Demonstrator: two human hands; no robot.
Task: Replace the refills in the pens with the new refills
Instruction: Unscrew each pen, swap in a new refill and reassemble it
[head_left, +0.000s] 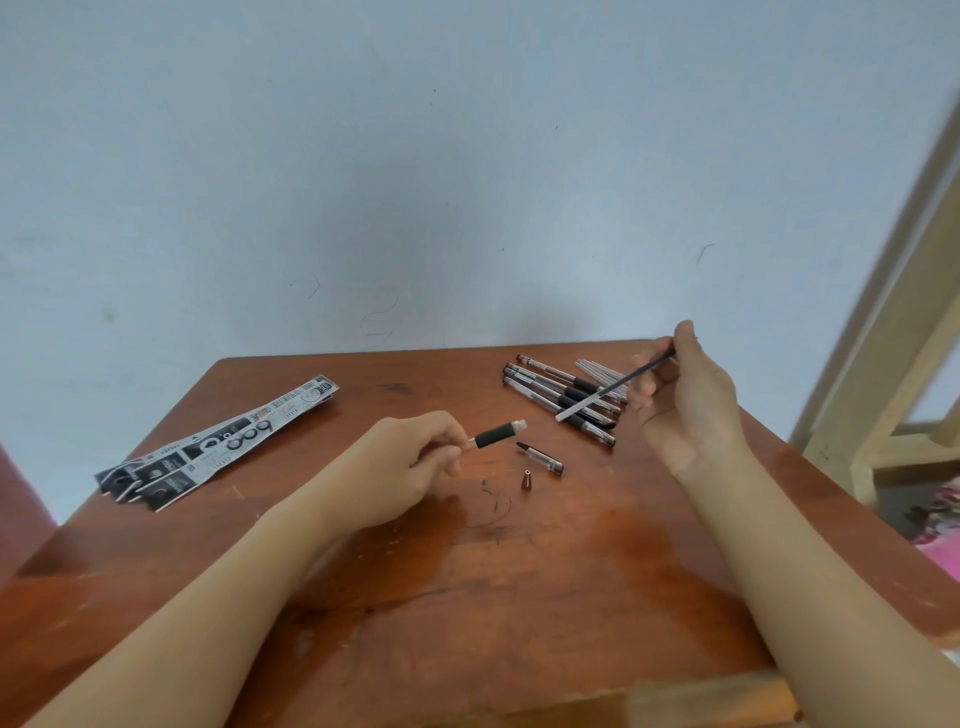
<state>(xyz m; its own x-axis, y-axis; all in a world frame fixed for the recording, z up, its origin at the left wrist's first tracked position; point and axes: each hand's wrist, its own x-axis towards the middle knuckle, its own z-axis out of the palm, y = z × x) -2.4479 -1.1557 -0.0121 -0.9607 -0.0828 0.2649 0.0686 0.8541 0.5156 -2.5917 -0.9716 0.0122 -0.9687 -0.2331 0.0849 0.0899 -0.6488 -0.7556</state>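
My left hand (410, 462) grips a pen barrel (500, 432) with a black rubber grip, its open end pointing right. My right hand (680, 395) pinches a thin refill (608, 391), dark along most of its length and white at the lower tip, slanting down to the left above the pens. On the wooden table (519, 571) between my hands lie a clear pen cap (541, 458) and a small metal tip cone (527, 479). Several pens (550, 392) lie in a pile at the back right.
Black-and-white refill packets (218, 441) lie fanned out at the table's left. Several pale loose refills (597, 370) rest behind the pens. A blue wall stands behind the table, and a wooden frame (904, 332) is at the right.
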